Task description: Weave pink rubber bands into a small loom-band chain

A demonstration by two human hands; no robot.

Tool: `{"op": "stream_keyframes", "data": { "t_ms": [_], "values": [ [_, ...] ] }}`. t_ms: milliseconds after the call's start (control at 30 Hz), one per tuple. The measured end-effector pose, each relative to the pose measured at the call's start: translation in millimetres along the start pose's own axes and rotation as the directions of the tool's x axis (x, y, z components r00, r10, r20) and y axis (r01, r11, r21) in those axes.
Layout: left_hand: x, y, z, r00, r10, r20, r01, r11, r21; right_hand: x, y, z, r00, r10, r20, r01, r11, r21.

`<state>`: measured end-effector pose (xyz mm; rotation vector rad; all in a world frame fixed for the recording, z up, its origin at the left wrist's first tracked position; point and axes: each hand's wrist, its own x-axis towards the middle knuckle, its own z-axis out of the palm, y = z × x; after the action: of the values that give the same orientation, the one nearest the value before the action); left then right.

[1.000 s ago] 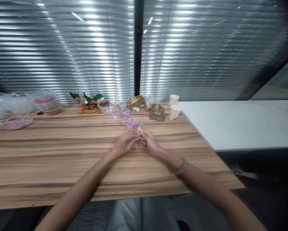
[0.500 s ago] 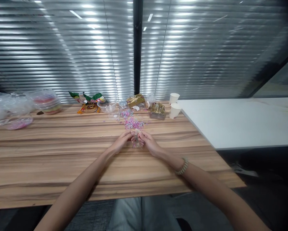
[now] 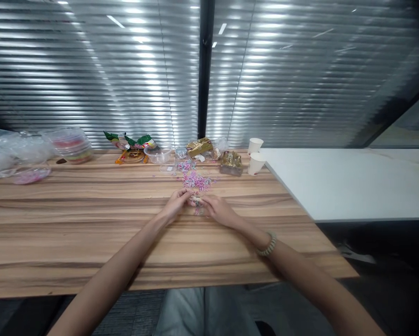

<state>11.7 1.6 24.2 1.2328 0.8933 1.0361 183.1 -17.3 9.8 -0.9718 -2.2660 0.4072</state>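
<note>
Just in front of a scattered pile of small pink, purple and pale pieces (image 3: 196, 180), my two hands meet over the wooden table (image 3: 125, 252). A small clear bag (image 3: 196, 199) with pale and coloured bits lies between the fingertips. My left hand (image 3: 177, 203) pinches its left side. My right hand (image 3: 218, 208), with a beaded bracelet further up the arm, pinches its right side. A few pink pieces (image 3: 198, 211) show just below the fingers. The bag's exact shape is too small to make out.
Along the back stand a clear round bowl (image 3: 157, 154), green snack packets (image 3: 135, 142), gold wrappers (image 3: 199, 146), a gold-topped box (image 3: 230, 164) and two paper cups (image 3: 256, 163). Stacked plastic containers (image 3: 71, 145) and clear bags (image 3: 20, 151) sit at the left. A white table (image 3: 352, 186) adjoins at the right.
The clear bag, upright between my fingers before, now lies lower and flatter. My hands have tilted a little, the right one turning more palm-down. The whole view has shifted slightly.
</note>
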Motion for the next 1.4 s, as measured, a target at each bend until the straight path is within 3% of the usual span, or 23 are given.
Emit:
{"op": "stream_keyframes", "data": {
  "t_ms": [200,300,400,533,767,1100,1267,1400],
  "values": [
    [0.0,-3.8,-1.2,0.993,0.114,-0.012,-0.111,0.982,0.152,-0.9,2.9,1.0,1.0,-0.018,-0.008,0.016,0.98,-0.198],
    [-1.0,-4.0,-2.3,0.976,0.216,0.015,-0.211,0.933,0.293,-2.2,4.4,3.4,1.0,-0.022,-0.002,0.021,0.98,-0.196],
    [-2.0,-1.5,-3.0,0.974,0.221,0.055,-0.225,0.901,0.371,-3.3,8.0,6.6,1.0,-0.013,-0.004,0.013,0.989,-0.144],
    [-0.3,-1.0,-4.5,0.974,0.217,0.062,-0.225,0.917,0.33,-3.0,8.7,8.5,0.998,0.0,-0.057,-0.003,0.999,-0.049],
    [5.4,-6.5,-11.9,0.991,0.073,-0.116,-0.063,0.994,0.09,-1.5,-1.9,4.3,0.994,0.07,-0.081,-0.061,0.991,0.117],
    [-2.0,-6.2,-4.3,0.985,0.143,0.092,-0.164,0.943,0.288,-0.1,0.0,3.8,0.99,0.057,-0.127,-0.039,0.989,0.14],
    [0.9,-9.7,-9.0,0.982,0.176,0.069,-0.189,0.94,0.283,1.5,0.3,3.0,0.965,0.15,-0.216,-0.108,0.975,0.192],
    [5.5,-13.6,-13.8,0.983,0.185,-0.017,-0.176,0.953,0.248,3.6,9.7,6.9,0.923,0.314,-0.221,-0.195,0.879,0.434]
  ]
}}
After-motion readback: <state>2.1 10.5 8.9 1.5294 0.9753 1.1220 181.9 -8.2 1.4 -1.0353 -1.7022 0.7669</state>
